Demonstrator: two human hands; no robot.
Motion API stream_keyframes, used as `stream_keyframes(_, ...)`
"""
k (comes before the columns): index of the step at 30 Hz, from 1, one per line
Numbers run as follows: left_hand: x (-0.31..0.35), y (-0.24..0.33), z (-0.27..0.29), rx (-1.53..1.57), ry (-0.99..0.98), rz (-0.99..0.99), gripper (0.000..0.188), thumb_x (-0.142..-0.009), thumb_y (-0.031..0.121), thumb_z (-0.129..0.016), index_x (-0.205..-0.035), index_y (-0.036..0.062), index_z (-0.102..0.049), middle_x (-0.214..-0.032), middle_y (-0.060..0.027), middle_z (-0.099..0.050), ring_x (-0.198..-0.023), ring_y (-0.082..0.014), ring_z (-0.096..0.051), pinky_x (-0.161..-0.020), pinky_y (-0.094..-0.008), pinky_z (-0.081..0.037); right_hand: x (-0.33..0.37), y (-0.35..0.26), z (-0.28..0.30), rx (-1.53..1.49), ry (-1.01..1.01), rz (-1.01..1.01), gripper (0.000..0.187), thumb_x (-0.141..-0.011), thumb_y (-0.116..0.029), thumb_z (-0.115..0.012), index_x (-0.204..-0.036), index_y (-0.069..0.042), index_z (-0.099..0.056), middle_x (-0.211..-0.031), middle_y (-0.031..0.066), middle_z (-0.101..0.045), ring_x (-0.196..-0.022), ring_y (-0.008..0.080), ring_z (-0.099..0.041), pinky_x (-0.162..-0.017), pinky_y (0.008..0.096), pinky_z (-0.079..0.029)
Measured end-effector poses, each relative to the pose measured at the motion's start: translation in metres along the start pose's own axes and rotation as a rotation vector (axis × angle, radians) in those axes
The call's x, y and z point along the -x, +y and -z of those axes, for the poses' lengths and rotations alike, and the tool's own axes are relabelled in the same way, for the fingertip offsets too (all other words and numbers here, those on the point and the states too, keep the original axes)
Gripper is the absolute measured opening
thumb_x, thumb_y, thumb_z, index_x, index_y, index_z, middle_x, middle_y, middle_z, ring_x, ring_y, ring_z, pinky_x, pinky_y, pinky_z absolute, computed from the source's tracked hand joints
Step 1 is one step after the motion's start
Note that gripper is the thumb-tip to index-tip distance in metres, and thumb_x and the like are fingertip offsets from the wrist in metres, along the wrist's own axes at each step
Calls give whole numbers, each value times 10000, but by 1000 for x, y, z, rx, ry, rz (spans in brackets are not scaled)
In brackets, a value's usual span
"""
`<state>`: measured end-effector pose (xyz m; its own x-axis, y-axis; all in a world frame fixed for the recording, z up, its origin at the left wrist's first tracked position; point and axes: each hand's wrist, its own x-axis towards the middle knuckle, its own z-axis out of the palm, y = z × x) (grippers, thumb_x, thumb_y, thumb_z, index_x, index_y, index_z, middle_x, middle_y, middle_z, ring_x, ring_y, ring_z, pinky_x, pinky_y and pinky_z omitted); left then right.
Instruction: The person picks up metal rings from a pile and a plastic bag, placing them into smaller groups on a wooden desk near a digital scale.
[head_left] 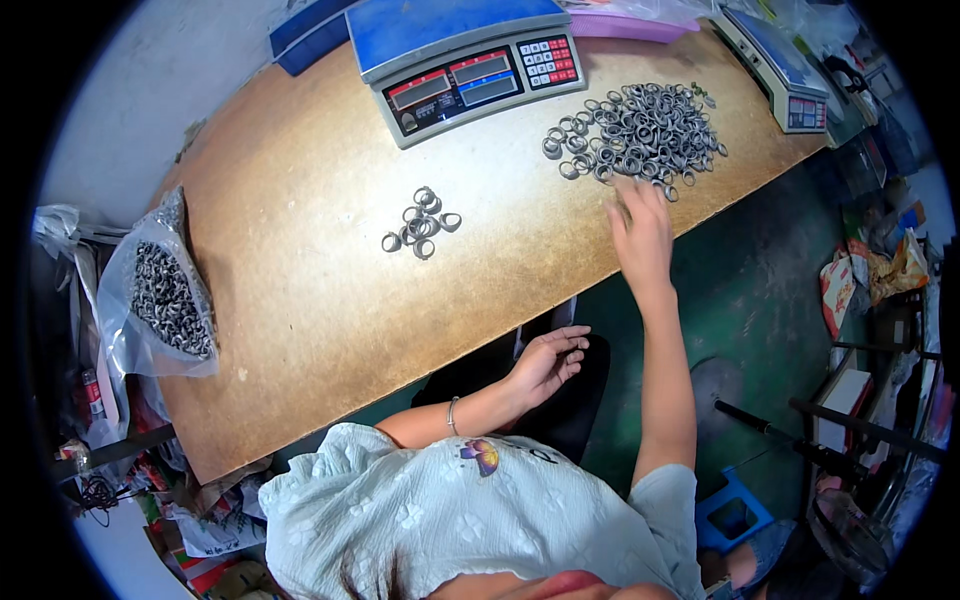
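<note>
The right hand point(643, 235) is resting at the near edge of a heap of dull grey rings point(650, 130), fingers extended; whether it is pinching one, the viewer cannot tell. The left hand point(548, 365) is curling loosely beside the worn brown table point(300, 300). More rings are clustering mid-table. A clear, crinkled bag point(118, 330) is holding dark pieces, individually hard to make out. The view's top is cropping the scale point(470, 80).
</note>
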<state>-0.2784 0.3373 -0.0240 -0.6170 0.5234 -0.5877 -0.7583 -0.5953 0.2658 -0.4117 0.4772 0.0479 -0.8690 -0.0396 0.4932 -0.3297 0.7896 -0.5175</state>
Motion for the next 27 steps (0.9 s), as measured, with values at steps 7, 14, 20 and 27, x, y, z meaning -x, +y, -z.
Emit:
stream_keyframes(7, -8, 0, 4, 46, -75, -16, 328, -933, 134, -406, -1208, -33, -471, -1006, -86, -570, -874, -160, -550, -777, -288, -467, 4, 12, -11, -74, 107, 28, 117, -721, -44, -670, -833, -20, -648, -794, 100, -567, -825, 278, -540, -756, 373, -418)
stream_keyframes(14, -2, 7, 0, 118, -62, -18, 313, -962, 269, -376, -1056, 12, -527, -920, -56, -597, -902, -159, -584, -823, -329, -486, 129, -39, 26, -190, -317, 13, 68, -702, -43, -674, -751, -23, -631, -787, 75, -571, -747, 254, -519, -672, 369, -398)
stream_keyframes(20, -83, -34, 93, 92, 204, 47, 125, -916, 166, -497, -926, 52, -547, -790, -29, -573, -657, -144, -568, -625, -246, -493, 110, -14, 12, -373, -103, -219, 54, -760, -1, -637, -802, 23, -611, -758, 120, -578, -697, 257, -550, -627, 328, -446)
stream_keyframes(27, -129, -19, 160, 220, 426, -220, 185, -926, 180, -473, -1025, 33, -526, -934, -77, -565, -830, -184, -560, -736, -307, -471, 4, 8, -13, -57, 126, -44, 133, -782, -38, -618, -911, -2, -619, -849, 114, -548, -779, 284, -535, -688, 361, -430)
